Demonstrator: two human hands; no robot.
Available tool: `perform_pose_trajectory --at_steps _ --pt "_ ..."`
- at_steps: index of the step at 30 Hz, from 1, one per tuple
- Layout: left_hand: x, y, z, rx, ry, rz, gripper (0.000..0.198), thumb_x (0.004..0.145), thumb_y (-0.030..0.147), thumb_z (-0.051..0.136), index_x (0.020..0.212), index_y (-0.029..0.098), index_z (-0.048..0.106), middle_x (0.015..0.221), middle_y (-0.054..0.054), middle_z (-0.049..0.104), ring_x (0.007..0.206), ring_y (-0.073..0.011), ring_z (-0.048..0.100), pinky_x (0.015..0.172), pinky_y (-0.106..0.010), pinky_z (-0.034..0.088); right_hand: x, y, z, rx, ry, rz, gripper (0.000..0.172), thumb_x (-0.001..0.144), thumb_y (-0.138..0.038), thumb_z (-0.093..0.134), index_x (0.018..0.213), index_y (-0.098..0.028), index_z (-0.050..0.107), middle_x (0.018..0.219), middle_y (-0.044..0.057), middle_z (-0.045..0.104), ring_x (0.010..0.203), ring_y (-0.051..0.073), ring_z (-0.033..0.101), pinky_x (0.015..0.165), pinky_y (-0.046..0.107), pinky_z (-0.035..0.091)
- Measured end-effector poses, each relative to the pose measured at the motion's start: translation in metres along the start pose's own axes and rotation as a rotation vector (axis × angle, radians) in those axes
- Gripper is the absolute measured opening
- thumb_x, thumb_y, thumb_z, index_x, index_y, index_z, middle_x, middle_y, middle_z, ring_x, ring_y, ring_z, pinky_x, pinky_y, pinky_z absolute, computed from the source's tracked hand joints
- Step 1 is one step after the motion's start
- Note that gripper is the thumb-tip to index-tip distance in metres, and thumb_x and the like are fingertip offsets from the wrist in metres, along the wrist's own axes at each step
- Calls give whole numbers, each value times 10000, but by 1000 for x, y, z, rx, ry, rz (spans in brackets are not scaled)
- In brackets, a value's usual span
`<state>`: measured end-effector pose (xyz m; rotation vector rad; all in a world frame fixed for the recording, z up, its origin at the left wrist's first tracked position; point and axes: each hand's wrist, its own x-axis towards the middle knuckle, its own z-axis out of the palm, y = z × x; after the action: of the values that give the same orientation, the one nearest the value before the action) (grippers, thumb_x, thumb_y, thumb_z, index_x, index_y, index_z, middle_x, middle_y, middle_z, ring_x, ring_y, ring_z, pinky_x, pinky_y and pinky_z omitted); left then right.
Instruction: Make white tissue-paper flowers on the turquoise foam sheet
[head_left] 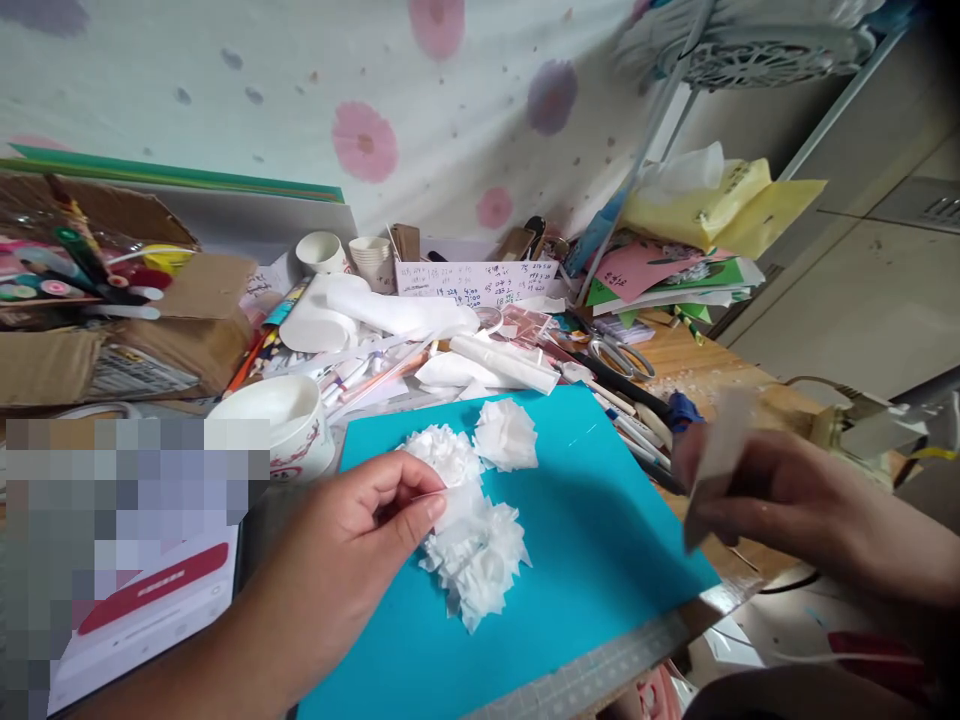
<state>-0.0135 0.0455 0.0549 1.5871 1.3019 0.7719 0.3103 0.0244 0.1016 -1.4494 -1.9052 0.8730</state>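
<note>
A turquoise sheet of card (585,530) lies on the desk in front of me. Three white tissue-paper flowers rest on it: one at the upper left (444,452), one at the upper right (506,434), and a larger one lower down (480,556). My left hand (352,540) pinches the edge of the white tissue between the flowers, thumb against fingers. My right hand (780,500) is off the sheet's right edge, fingers closed on a blurred pale strip of paper (712,465).
Clutter crowds the back of the desk: paper cups (322,252), a white bowl (281,415), a cardboard box of pens (97,290), scissors (622,357), stacked coloured papers (675,270), a handwritten note (476,282). A metal ruler (600,670) lies along the sheet's near edge.
</note>
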Motion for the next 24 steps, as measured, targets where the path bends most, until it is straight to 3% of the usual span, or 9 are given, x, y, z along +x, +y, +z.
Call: perform_pose_trajectory --at_steps 3,5,9,15,24 --pt "0 1 4 1 -8 -3 211 795 403 545 743 204 594 626 37 538 604 -127 491 539 -213 381 4 -10 13 233 -32 -41 155 837 -324 654 749 -198 643 719 32 603 640 163 620 542 246 530" --pt "1 3 6 19 -13 -5 214 794 399 538 728 202 590 615 39 526 596 -126 486 532 -213 379 8 -18 25 283 20 -125 155 868 -321 632 769 -207 669 746 29 609 672 154 619 581 244 528" --pt "-1 5 10 84 -53 -21 216 797 397 527 710 208 583 619 39 541 598 -133 497 536 -223 391 16 -35 47 193 45 -306 112 892 -255 615 826 -235 703 766 11 645 727 143 614 657 243 511" --pt "-4 2 15 226 -83 -44 184 806 372 526 713 224 581 633 44 574 616 -150 524 561 -242 407 19 -59 65 97 -22 -421 108 854 -113 611 861 -202 671 757 7 683 684 125 633 576 202 494" --pt "-1 -1 18 298 -100 10 182 838 351 533 738 233 628 680 47 654 645 -154 594 597 -248 422 26 -51 78 53 -113 -459 82 877 -113 596 878 -178 645 780 30 688 716 126 633 656 230 507"
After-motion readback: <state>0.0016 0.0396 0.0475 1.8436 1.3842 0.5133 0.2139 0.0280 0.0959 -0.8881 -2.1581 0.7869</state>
